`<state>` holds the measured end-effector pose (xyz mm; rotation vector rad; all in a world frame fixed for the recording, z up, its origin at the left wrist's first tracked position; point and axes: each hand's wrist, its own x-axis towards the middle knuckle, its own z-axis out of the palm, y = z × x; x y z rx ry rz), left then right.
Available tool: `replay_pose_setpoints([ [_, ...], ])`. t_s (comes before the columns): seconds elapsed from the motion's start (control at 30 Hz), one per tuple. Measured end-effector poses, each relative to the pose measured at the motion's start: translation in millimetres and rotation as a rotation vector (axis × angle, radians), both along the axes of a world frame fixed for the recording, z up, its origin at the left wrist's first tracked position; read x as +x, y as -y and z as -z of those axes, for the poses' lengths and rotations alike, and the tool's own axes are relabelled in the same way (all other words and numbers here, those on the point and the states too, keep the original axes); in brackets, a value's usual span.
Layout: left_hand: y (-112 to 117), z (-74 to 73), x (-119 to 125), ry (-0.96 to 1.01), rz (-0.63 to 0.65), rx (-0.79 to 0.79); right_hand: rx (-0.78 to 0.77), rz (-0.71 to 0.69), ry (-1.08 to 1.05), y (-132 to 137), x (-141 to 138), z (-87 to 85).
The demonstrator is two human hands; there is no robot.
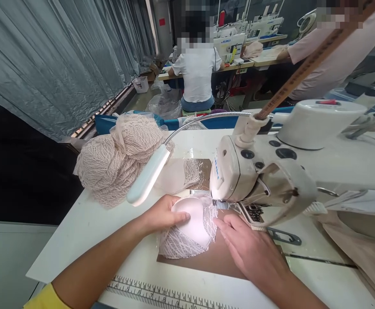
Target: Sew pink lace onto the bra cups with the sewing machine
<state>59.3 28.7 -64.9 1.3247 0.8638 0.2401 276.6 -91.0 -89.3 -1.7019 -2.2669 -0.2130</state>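
The white cup (192,221) is gripped at its left rim by the left hand (164,212), with the thumb pressed on the upper face and the fingers hidden beneath. The cup is laid on a piece of white lace (181,248), which is spread past its near and right sides. The right edge of the lace is touched by the extended index fingertip of the right hand (248,242); it cannot be told whether the edge is also pinched. Both hands are positioned over a brown sheet (231,253) on the white table (65,257). The far right part of the lace is located at the needle area of the sewing machine (235,167), whose head is set just beyond the right hand. A second lace-edged piece (173,175) is placed on the far side of the cup. Above it, a lamp (149,175) is supported by a flexible metal neck (203,116). A pile of beige lace (123,150) is stacked at the far left. A printed scale (161,294) is seen along the near side, and beige fabric (351,244) is draped at the right. Farther off, two people are seated at benches fitted with other sewing machines (229,45).
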Motion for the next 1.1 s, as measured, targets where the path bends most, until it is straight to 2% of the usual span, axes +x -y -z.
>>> replay_pose_setpoints([
  [0.13, -0.2, 1.7, -1.7, -0.069, 0.035, 0.074, 0.011, 0.066, 0.038, 1.5, 2.5, 5.2],
  [0.27, 0.4, 0.3, -2.8, -0.139, 0.061, 0.167, -0.046, 0.091, 0.049, 2.2, 0.1, 8.1],
  [0.53, 1.0, -2.8, -4.6, -0.178, 0.035, 0.204, -0.043, 0.141, -0.025, 6.3, -1.3, 26.0],
  [0.7, 0.8, 0.4, -4.7, -0.138, 0.008, 0.174, -0.006, 0.129, -0.013, 2.5, -1.4, 18.1],
  [0.93, 1.0, -2.2, 0.2, -0.056, -0.062, 0.215, 0.025, 0.162, 0.038, -7.5, -1.9, 2.9],
  [1.1, 0.6, -2.4, 0.1, -0.097, -0.002, 0.189, 0.124, 0.156, -0.030, -10.4, 0.3, -0.7],
])
